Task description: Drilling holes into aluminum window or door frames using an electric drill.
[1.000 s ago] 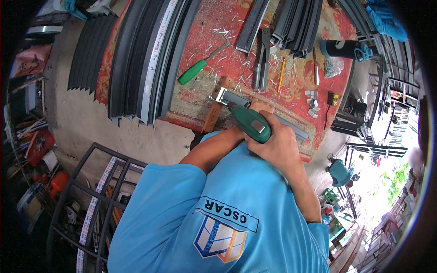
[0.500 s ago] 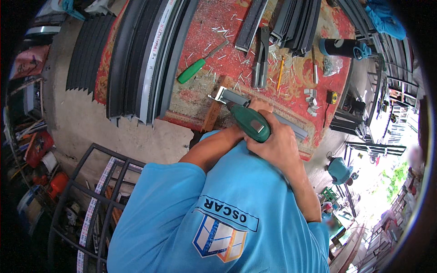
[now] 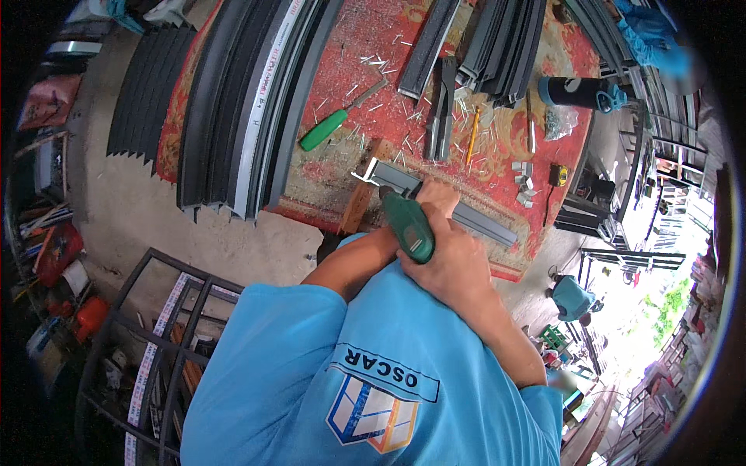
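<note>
My right hand (image 3: 457,260) is wrapped round a green power drill (image 3: 409,227), whose nose points at the near side of a dark grey metal profile (image 3: 483,223). Whether the bit touches the metal cannot be made out. My left hand (image 3: 440,196) is closed over the middle of that profile, partly hidden behind the drill, with the left forearm passing beneath the tool. At the profile's left end is a white, bracket-shaped edge (image 3: 365,172). This end rests by a wooden strip (image 3: 360,203) on the red patterned table cover (image 3: 311,175).
A green-handled tool (image 3: 325,130), a pencil (image 3: 473,133), small metal blocks (image 3: 523,180) and a tape measure (image 3: 558,175) lie on the table among shavings. Long dark profiles (image 3: 225,116) stack at left, more (image 3: 505,50) at the far side. A dark bottle (image 3: 579,92) lies at right.
The drill and my right hand have shifted slightly left and toward me, and the drill's body has turned steeper. My left hand stays on the profile. The whole view has shifted a little.
</note>
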The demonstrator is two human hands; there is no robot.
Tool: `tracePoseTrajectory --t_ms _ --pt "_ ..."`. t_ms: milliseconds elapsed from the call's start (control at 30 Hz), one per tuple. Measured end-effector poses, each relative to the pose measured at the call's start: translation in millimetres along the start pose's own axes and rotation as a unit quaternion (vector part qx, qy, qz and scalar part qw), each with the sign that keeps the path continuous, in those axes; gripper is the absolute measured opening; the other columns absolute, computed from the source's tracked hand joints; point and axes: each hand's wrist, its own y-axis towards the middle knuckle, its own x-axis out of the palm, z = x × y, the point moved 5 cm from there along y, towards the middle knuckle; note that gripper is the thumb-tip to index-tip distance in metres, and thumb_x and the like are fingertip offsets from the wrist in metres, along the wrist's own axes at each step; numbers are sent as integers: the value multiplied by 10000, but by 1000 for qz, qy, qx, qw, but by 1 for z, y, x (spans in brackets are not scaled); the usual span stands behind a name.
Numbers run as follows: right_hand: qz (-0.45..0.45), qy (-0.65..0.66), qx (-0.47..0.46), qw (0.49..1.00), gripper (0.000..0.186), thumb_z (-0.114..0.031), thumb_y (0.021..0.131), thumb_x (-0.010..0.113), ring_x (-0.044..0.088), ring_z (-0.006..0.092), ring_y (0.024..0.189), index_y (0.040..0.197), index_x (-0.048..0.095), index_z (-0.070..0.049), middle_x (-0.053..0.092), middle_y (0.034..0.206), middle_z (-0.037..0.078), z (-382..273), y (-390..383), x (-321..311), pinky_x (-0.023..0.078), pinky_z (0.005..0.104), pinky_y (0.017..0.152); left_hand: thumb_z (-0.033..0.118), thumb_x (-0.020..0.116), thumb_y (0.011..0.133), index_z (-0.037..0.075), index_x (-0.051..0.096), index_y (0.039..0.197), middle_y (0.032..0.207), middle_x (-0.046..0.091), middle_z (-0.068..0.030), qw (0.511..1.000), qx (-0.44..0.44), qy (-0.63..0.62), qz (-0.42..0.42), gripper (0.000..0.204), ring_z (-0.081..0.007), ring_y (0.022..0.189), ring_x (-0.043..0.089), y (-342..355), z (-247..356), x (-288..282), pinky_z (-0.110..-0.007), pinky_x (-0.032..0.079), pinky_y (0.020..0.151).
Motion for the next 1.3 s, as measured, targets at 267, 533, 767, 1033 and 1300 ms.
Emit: tracePoseTrajectory --t_ms 267,533,767,1033,1300 --pt "-32 -23 2 999 762 -351 770 790 714 453 869 1430 498 -109 700 1046 255 -9 6 -2 591 531 787 330 864 653 84 762 1089 1142 735 -135 983 9 152 98 510 -315 1172 660 34 -22 111 -523 475 1004" --pt "-35 -20 28 999 699 -354 743 813 724 422 847 1363 560 -155 738 967 200 0 21 -17 593 511 771 333 818 711 87 764 1089 1110 746 -115 995 3 90 43 455 -301 1154 670 43 2 100 -505 463 1019" --pt "-17 -71 -53 996 700 -362 750 802 721 403 764 1359 564 -113 722 941 214 -11 17 -10 598 500 716 290 793 749 112 747 1147 1175 730 -111 996 -17 31 -77 438 -294 1177 662 -2 5 -9 -459 478 1028" --pt "-31 -119 -100 987 684 -325 750 791 725 405 786 1349 577 -71 715 1013 238 -11 26 -7 598 500 715 296 813 738 107 726 1190 1224 707 -128 998 2 53 -42 498 -286 1183 659 2 6 -1 -452 483 1037" --pt "2 -12 -42 999 642 -310 750 813 716 431 885 1310 604 -76 734 980 221 -2 22 -11 584 495 808 301 832 727 102 705 1234 1274 685 -145 999 -14 47 11 559 -278 1189 657 -3 -6 25 -446 489 1046"
